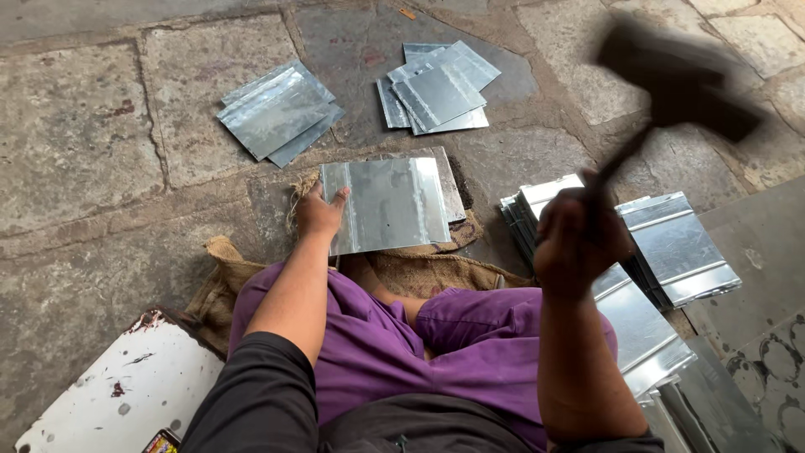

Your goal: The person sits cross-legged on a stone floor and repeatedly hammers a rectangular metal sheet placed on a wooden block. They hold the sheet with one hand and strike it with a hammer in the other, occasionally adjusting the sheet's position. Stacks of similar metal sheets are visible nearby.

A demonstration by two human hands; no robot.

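Galvanised sheet (387,204) lies flat on sacking, its left edge pinned by the left hand (319,211), fingers spread. The right hand (579,239), fisted round a raised, blurred hammer (677,84), hangs to the sheet's right, well apart.

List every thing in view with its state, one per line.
Left hand: flat on the sheet's left edge.
Metal sheet: lying flat on a slab, held.
Right hand: closed around the hammer handle.
Hammer: raised, blurred.
Two floor piles: loose, fanned.
Stack at right: leaning, layered.
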